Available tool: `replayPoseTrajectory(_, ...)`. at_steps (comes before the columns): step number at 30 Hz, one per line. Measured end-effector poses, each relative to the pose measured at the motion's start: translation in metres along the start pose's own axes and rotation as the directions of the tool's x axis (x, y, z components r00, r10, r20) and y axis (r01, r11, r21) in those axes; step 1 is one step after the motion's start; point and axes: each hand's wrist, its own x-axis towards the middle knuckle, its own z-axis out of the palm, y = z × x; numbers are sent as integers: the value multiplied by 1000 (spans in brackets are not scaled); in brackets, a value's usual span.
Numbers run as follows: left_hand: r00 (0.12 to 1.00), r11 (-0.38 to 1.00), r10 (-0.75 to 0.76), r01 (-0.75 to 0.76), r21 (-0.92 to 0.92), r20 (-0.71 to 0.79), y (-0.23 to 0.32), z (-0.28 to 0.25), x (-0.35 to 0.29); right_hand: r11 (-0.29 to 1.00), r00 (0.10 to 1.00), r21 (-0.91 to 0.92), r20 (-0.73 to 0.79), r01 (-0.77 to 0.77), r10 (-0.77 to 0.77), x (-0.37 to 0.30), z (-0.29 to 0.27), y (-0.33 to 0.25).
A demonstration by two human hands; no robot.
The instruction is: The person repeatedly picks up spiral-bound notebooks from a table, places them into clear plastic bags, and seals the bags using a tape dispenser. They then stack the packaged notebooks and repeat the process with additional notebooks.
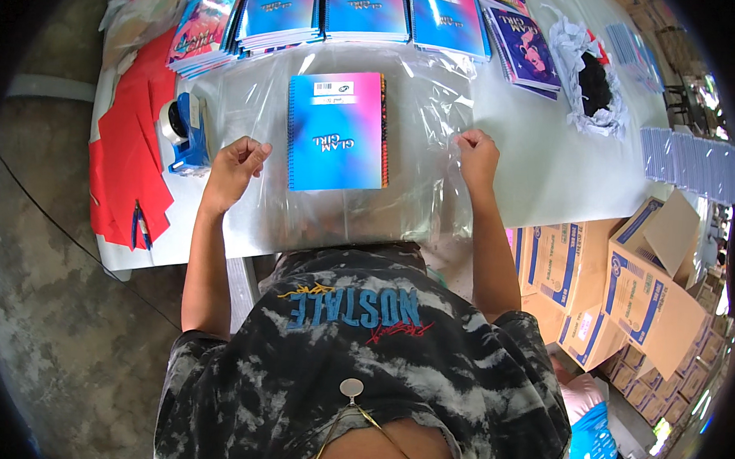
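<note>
A spiral-bound notebook (331,158) with a blue-to-pink cover lies in front of me, its printing upside down from my side. Under and around it spreads a sheet of clear plastic film (426,170), shiny and creased. To the left of the notebook, my left hand (237,170) is closed in a pinch on the film. On the other side, my right hand (477,159) pinches the film between thumb and fingers. Both hands are raised a little and apart from the notebook.
Stacks of notebooks (366,12) line the far side of the table. At the left are a blue tape dispenser (193,132), red sheets (128,170) and pens (141,224). Crumpled paper around something black (594,83) lies far right. Cardboard boxes (559,262) stand beyond the table's right edge.
</note>
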Motion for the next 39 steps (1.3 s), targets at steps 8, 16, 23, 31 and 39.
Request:
replayPoseTrajectory(8, 999, 1000, 24, -24, -4, -25, 4, -1, 1, 967, 989, 247, 148, -55, 18, -2, 4, -8)
replayPoseTrajectory(16, 991, 997, 75, -77, -16, -113, -1, 2, 3, 527, 960, 802, 239, -281, 147, -5, -3, -41)
replayPoseTrajectory(23, 993, 987, 114, -115, 115, 9, 1, 8, 2, 841, 814, 436, 581, -321, 10, -8, -42, -79)
replayPoseTrajectory(31, 886, 893, 192, 21, 450, -422, -29, 16, 28, 911, 745, 409, 589, 57, -312, 7, -36, -88)
replayPoseTrajectory(39, 783, 658, 325, 216, 721, -531, -88, 30, 22, 814, 786, 576, 537, -76, -306, -7, -31, -84)
